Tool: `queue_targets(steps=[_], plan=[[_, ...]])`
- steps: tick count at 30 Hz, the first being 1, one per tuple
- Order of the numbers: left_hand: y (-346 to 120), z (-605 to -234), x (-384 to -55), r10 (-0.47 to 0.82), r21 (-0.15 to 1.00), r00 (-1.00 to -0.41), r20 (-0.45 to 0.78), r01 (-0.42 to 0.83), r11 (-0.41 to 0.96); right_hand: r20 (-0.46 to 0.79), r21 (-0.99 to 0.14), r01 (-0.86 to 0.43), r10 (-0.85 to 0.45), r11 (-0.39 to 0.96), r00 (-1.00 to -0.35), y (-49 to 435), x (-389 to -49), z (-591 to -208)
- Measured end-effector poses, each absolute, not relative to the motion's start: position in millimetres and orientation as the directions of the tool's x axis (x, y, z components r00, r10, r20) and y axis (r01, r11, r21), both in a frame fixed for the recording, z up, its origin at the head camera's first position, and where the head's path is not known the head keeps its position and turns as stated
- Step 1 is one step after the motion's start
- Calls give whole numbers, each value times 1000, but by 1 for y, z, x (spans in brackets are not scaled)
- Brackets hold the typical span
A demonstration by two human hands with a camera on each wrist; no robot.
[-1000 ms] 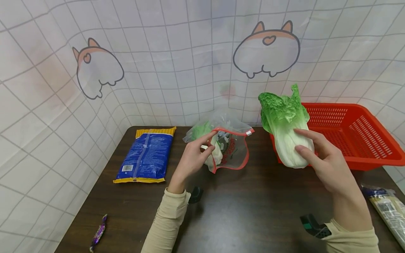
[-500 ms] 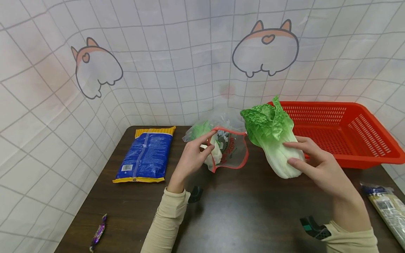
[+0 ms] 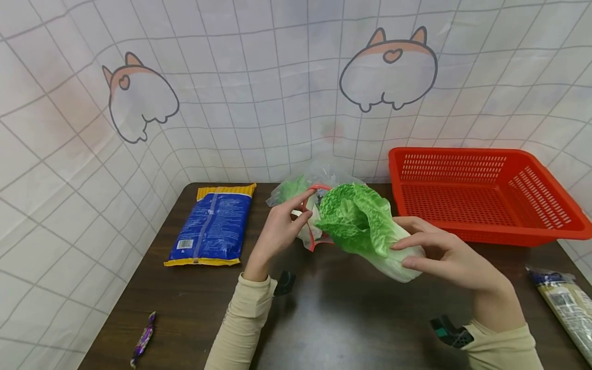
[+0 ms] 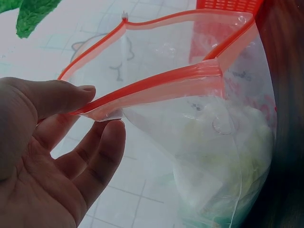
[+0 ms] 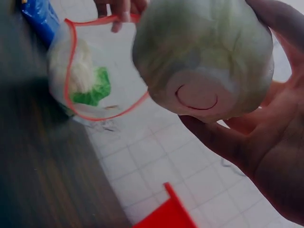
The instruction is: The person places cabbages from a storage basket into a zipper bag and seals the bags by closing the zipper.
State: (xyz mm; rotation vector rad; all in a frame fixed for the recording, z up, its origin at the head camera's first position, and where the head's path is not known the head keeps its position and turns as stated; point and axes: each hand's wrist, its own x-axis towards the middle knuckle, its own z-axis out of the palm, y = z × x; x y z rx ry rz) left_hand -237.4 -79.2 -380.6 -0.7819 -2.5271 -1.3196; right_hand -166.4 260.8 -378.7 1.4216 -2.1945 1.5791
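My left hand [image 3: 279, 228] pinches the red-edged rim of a clear zip bag [image 4: 156, 88] between thumb and fingers, and the bag's mouth gapes. Inside the bag lies a cabbage [image 5: 84, 78], pale with green leaves, seen through the plastic. My right hand [image 3: 455, 259] grips another napa cabbage [image 3: 358, 221] by its white base. That cabbage is tilted, its leafy end toward the left and overlapping the bag's mouth in the head view. In the right wrist view its round cut base faces the camera, with the bag opening beyond it.
A red plastic basket [image 3: 492, 228] stands at the back right of the dark table [image 3: 342, 324]. On the left lie a blue and yellow packet [image 3: 208, 226] and a purple-wrapped candy [image 3: 144, 339]. A clear packet with beige contents [image 3: 566, 300] lies at the right edge.
My right hand has brought the cabbage left and down from in front of the basket to the bag's mouth, tipping its leaves toward the bag. The left hand has stayed at the rim.
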Motion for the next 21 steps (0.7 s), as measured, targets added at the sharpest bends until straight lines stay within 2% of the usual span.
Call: queue_targets(steps=[3,9,14,21], plan=[[-80,-381,-238,372,708,-837,402,542,453,492,-705,-702,-646,98,-584,258,-169,-383],[-81,-380,-238,378,707,-830,410,552,443,461,-709,-697,-678,107,-573,255,-177,-390],[-81,-380,-239,390,689,-813,432,577,440,401,-716,-679,-701,162,-590,253,-182,-395],[-82,-380,-239,393,677,-803,448,592,437,308,-638,-665,-663,388,-682,245,-185,-391]])
